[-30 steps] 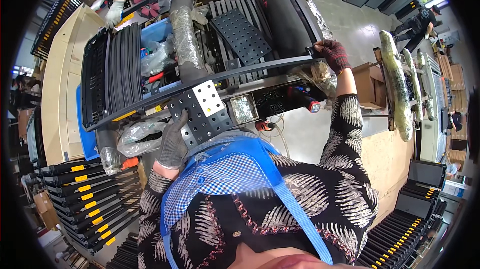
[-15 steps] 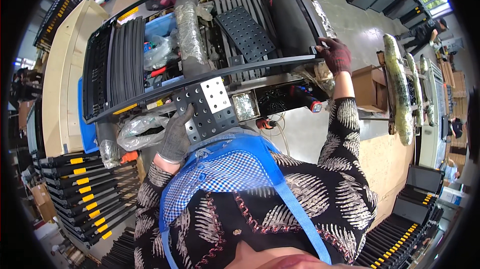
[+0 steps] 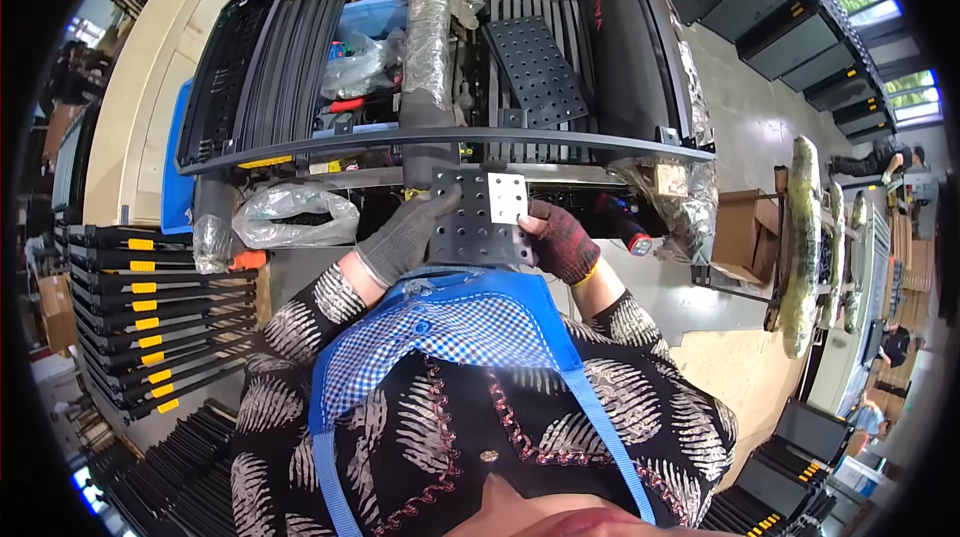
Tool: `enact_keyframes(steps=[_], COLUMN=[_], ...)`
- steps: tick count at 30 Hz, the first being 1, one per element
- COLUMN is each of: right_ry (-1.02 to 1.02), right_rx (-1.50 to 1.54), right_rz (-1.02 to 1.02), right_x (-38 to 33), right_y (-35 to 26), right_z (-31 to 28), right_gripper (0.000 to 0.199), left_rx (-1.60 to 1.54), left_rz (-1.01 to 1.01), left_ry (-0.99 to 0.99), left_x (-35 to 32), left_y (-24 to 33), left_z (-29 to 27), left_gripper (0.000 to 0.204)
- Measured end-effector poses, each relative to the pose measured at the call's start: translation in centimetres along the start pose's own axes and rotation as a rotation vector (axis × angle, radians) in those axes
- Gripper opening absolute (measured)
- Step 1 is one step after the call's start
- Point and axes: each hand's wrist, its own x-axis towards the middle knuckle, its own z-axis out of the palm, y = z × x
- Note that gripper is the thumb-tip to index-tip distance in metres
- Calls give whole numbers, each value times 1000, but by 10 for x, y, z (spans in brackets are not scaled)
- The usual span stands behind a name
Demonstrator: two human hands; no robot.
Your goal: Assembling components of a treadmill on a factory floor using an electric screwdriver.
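Observation:
A black perforated metal plate (image 3: 460, 237) is held upright close to my apron, with a white rectangle (image 3: 508, 199) showing on its upper right part. My left hand (image 3: 398, 239), in a grey glove, grips the left edge with the thumb over the face. On the right edge, my right hand (image 3: 565, 245), in a dark red and black glove, pinches the plate beside the white rectangle. Just beyond my hands, a black metal frame (image 3: 340, 145) spans the bench. Inside it, a second perforated plate (image 3: 540, 72) lies tilted over stacked dark slats (image 3: 500, 17).
A wrapped padded tube (image 3: 428, 32) crosses the bench, beside a blue bin (image 3: 375, 15) with plastic bags. A clear plastic bag (image 3: 295, 215) hangs at the front left. Black bars with yellow tags (image 3: 145, 305) are stacked left. A cardboard box (image 3: 742, 232) stands right.
My right hand has left the right end of the frame's front bar and come inward to the plate's right edge. The plate is now held by both hands, and the view has shifted.

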Motion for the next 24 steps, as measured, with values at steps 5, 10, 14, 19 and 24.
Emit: enact_keyframes(steps=[5, 10, 14, 19, 24], right_ry=[320, 565, 544, 361, 406], right_rx=[355, -83, -1576, -1511, -1970], right_rz=[-104, 28, 132, -93, 92], right_x=[8, 31, 50, 76, 77], right_y=[-9, -3, 23, 94, 42], right_z=[-16, -71, -105, -264, -175], right_gripper=[28, 26, 22, 21, 31], left_rx=[63, -12, -82, -75, -297], left_rz=[45, 130, 169, 290, 457], left_ry=[135, 62, 102, 46, 291], left_x=[-3, -19, -42, -85, -189], left_y=[-10, -22, -32, -35, -102], left_z=[6, -20, -34, -40, -93], left_gripper=[49, 48, 47, 44, 42])
